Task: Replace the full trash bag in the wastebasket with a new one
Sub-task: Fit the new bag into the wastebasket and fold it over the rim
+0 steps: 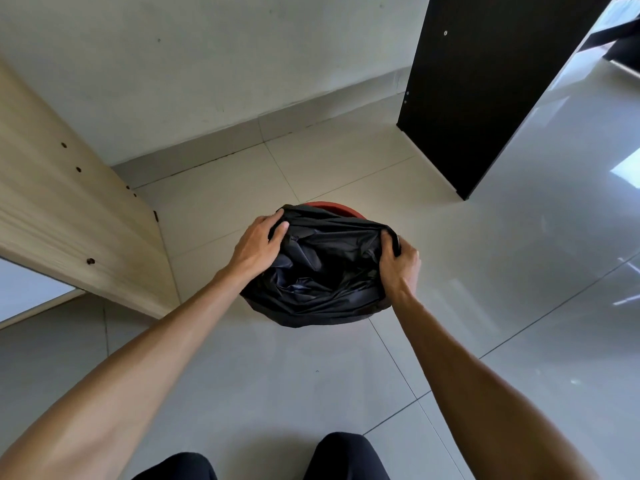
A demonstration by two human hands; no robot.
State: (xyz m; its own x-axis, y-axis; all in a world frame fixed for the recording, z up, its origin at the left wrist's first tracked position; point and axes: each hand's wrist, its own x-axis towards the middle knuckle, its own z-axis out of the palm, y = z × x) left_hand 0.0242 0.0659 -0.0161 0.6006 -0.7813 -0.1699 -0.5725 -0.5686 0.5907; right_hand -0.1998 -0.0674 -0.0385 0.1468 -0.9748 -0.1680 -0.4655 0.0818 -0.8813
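Pale glossy floor tiles (242, 368) fill most of the frame, meeting a light wall (207, 64) along the top. At the left edge a light wood panel (69, 216) slants from the upper left down toward the middle, dotted with small dark holes.

Next, left of centre, the left hand (256, 244) reaches in from the lower left on a bare forearm; its fingers are curled over the left edge of a black bag (318, 271) and grip the plastic there. The bag sits at the centre of the frame, crumpled and spread over the bin (334, 206), whose red rim shows only as a thin arc at the bag's far side.

Right of centre, the right hand (401, 265) comes in from the lower right; its fingers are bunched tightly around the bag's right edge, pinching a fold.

Further right, a black panel (485, 81) stands upright from the top of the frame down to the floor. Along the bottom edge, two dark-clad knees (346, 455) show.
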